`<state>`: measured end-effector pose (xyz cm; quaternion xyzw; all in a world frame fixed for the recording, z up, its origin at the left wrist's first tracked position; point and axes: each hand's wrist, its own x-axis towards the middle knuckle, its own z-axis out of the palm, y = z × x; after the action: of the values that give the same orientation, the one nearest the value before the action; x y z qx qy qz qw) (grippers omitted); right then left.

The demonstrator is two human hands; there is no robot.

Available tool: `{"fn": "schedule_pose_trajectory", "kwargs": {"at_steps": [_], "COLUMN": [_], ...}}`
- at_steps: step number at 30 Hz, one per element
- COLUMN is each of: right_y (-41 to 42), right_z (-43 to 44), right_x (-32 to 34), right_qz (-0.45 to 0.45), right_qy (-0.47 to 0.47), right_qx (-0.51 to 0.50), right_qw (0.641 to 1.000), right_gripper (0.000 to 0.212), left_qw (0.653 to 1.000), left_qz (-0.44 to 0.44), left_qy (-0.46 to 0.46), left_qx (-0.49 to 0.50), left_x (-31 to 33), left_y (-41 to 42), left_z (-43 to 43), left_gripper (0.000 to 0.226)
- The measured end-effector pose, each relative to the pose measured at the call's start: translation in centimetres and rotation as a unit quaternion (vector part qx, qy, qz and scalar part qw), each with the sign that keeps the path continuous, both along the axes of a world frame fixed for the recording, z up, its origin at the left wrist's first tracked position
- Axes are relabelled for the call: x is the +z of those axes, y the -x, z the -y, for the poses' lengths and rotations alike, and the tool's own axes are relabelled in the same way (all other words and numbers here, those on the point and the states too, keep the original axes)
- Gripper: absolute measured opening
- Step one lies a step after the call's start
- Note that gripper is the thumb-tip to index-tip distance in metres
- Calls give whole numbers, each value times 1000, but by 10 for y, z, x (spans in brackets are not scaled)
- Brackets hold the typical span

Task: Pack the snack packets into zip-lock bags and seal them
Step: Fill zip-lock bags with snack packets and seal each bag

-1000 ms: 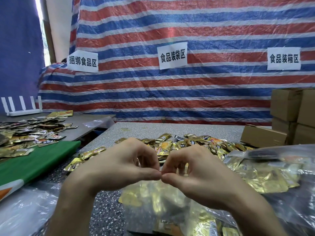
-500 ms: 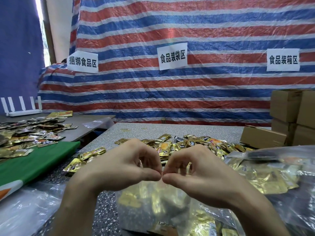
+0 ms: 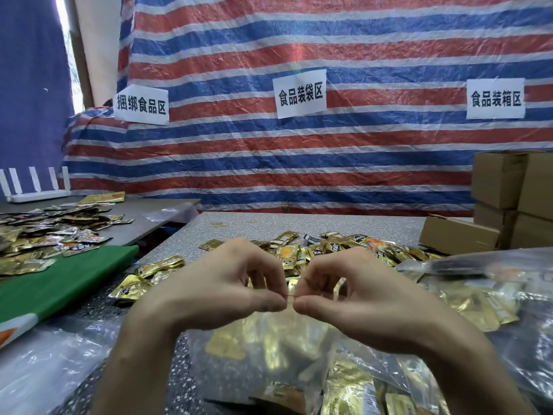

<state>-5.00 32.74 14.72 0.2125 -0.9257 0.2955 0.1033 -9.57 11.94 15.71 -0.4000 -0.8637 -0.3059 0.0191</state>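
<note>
Pinching the mouth of the zip-lock bag mid-seal, left hand and right hand both gripping, fingers curled, thumbs touching. Resting directly beneath, at the bench near edge, seal lying left-right; outward slide likely next, hands equally near.

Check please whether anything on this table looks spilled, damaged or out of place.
Nothing looks damaged or spilled. The left hand and right hand pinch the zip-lock bag at its top edge. Behind them the loose snack packets lie in an untidy heap, and a few packets sit apart beside the green board.
</note>
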Motion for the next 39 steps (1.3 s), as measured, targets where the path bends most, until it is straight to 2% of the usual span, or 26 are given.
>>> {"fn": "schedule_pose_trajectory", "kwargs": {"at_steps": [4,10,14,18,21,29,32,36,39], "right_y": [-2,-1,-2,-4,-4,-4,-3,0,0], "right_z": [-10,-10,-9,-20,-22,-15,-13,-5,-3], "right_x": [4,1,4,7,7,6,5,1,0], "right_qz": [20,1,-18,4,11,-6,-14,-20,-16], "right_qy": [-3,-28,22,58,55,36,13,-21,-5], "right_qx": [8,-2,6,13,15,25,18,-5,-14], "right_qw": [1000,1000,1000,998,998,999,1000,1000,1000], "right_gripper": [14,14,13,14,13,10,13,12,13], "left_qw": [1000,1000,1000,999,999,1000,999,999,999], "left_qz": [-1,26,1,0,3,-20,-7,-7,-19], "left_qy": [-6,-6,-22,-34,-43,-22,-28,-37,-34], "left_qx": [13,-4,-18,-5,3,-6,-19,-31,-23], "left_x": [0,-4,-2,-1,0,-1,-3,-5,-5], "left_y": [2,0,-1,0,0,0,-1,-2,-2], "left_z": [4,-2,-6,-1,4,-4,-9,-16,-16], "left_gripper": [6,10,8,19,10,11,3,13,15]}}
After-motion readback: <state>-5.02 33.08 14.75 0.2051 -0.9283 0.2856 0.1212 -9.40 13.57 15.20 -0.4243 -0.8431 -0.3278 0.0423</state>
